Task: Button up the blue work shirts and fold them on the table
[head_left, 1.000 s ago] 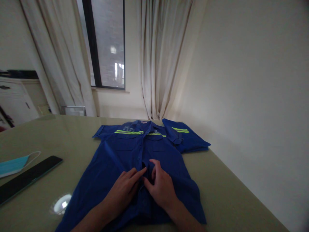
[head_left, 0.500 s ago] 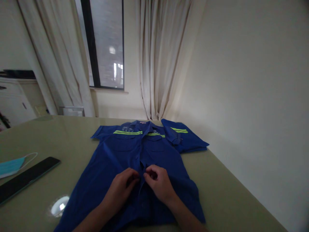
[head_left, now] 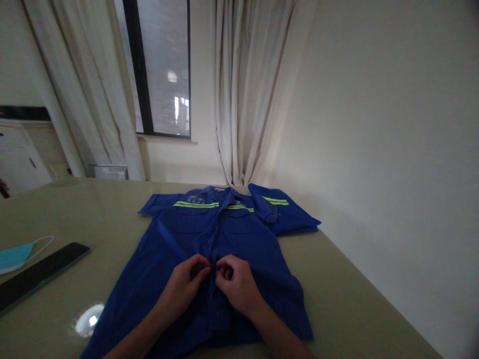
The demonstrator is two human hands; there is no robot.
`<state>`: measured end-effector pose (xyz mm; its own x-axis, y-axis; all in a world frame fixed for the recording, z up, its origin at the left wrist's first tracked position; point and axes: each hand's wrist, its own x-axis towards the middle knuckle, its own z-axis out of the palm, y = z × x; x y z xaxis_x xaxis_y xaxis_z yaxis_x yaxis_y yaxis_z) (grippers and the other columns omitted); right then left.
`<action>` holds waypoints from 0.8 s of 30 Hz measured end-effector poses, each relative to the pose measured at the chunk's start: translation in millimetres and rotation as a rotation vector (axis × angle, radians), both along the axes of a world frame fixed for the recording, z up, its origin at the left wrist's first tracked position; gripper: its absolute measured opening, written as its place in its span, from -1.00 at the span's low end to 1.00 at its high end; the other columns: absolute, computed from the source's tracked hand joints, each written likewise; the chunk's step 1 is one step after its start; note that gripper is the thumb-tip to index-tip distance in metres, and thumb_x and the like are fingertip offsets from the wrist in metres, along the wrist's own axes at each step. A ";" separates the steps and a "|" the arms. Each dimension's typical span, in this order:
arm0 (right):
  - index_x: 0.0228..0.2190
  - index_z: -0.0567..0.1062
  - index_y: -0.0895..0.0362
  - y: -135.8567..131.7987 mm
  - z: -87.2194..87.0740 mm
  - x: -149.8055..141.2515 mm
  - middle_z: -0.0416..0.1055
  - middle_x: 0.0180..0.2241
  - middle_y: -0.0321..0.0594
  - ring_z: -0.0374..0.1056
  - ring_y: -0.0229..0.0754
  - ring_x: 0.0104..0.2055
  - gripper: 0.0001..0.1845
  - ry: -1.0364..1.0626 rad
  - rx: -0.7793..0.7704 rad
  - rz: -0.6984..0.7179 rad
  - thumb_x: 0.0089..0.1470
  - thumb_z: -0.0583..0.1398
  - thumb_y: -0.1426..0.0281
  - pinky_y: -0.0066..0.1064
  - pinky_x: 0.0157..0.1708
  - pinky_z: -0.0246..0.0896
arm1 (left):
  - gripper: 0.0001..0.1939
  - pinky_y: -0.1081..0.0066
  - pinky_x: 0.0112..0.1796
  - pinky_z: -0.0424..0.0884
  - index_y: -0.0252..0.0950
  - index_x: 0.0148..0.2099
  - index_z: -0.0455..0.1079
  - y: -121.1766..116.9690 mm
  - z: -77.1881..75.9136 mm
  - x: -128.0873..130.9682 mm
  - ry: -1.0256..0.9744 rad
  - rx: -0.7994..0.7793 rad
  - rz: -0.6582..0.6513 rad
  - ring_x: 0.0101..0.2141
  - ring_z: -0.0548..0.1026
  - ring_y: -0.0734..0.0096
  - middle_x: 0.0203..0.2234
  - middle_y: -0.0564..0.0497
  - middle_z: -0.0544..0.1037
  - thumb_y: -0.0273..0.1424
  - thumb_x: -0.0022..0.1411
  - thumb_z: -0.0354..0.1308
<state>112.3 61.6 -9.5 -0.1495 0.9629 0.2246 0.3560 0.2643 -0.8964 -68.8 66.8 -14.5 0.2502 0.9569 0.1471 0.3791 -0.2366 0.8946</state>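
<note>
A blue short-sleeved work shirt [head_left: 157,279] with yellow-green stripes across the chest lies face up, its collar at the far end. Both hands are at its front placket, below the chest pockets. My left hand [head_left: 187,279] pinches the placket's left edge between thumb and forefinger. Close beside it, my right hand [head_left: 237,281] is curled, thumb against fingers, pinching the other edge. Buttons run down the placket; whatever lies between the fingertips is hidden.
A folded blue garment [head_left: 299,217] with similar stripes lies by the shirt's right sleeve. On the left are a black phone [head_left: 45,276] and a light blue face mask [head_left: 17,257]. The table [head_left: 359,309] meets a wall on the right; curtains and a window stand behind.
My two hands have come closer together at the placket, drawing its edges together. The gap in the shirt front there has narrowed. The view has shifted slightly.
</note>
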 end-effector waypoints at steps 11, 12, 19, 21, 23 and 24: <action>-0.35 0.55 0.19 2.9 4.6 5.0 0.35 -0.54 -0.37 0.21 -0.30 -0.51 -0.84 0.126 -0.151 0.028 -0.03 0.30 0.38 -0.48 -0.48 0.10 | -0.80 0.39 -0.18 0.45 -0.19 -0.13 0.48 -3.3 -0.7 2.5 -0.031 0.053 0.000 -0.24 0.59 0.29 -0.28 0.03 0.65 -0.23 0.32 0.12; -0.35 0.54 0.19 2.7 4.1 4.8 0.34 -0.54 -0.38 0.21 -0.31 -0.50 -0.85 0.119 -0.134 0.033 -0.03 0.30 0.39 -0.48 -0.48 0.09 | -0.81 0.38 -0.15 0.45 -0.18 -0.11 0.49 -2.9 -1.0 2.2 -0.038 0.053 -0.003 -0.22 0.60 0.29 -0.25 0.03 0.65 -0.24 0.31 0.14; -0.42 0.50 0.16 -1.9 4.4 1.6 0.29 -0.55 -0.41 0.20 -0.33 -0.51 -0.89 0.000 -0.024 -0.025 -0.07 0.22 0.55 -0.51 -0.49 0.05 | -0.82 0.33 -0.08 0.47 -0.17 -0.10 0.50 -5.2 -0.6 2.9 -0.002 0.089 0.020 -0.19 0.60 0.29 -0.24 0.04 0.66 -0.35 0.23 0.17; -0.43 0.52 0.16 -3.0 5.0 0.8 0.31 -0.55 -0.40 0.22 -0.33 -0.50 -0.88 -0.048 0.013 -0.055 -0.09 0.22 0.56 -0.51 -0.48 0.06 | -0.83 0.33 -0.11 0.48 -0.18 -0.13 0.50 -7.1 1.1 3.6 0.033 0.103 0.051 -0.21 0.60 0.28 -0.26 0.02 0.66 -0.35 0.22 0.16; -0.44 0.54 0.15 -3.7 5.5 0.2 0.32 -0.56 -0.39 0.22 -0.32 -0.51 -0.88 -0.070 0.024 -0.062 -0.08 0.22 0.55 -0.50 -0.47 0.07 | -0.84 0.32 -0.13 0.48 -0.19 -0.15 0.49 -8.3 2.6 4.0 0.060 0.112 0.064 -0.23 0.60 0.27 -0.28 0.01 0.65 -0.36 0.21 0.15; -0.44 0.54 0.15 -3.9 5.7 0.0 0.32 -0.56 -0.39 0.22 -0.32 -0.51 -0.89 -0.068 0.016 -0.060 -0.07 0.22 0.54 -0.50 -0.48 0.07 | -0.85 0.33 -0.15 0.48 -0.19 -0.16 0.49 -8.6 3.0 4.1 0.069 0.117 0.067 -0.24 0.59 0.27 -0.29 0.01 0.65 -0.37 0.21 0.15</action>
<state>112.3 57.7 -3.8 -0.1072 0.9669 0.2315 0.4319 0.2550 -0.8651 -64.7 58.2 -11.5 0.1995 0.9493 0.2428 0.4571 -0.3093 0.8339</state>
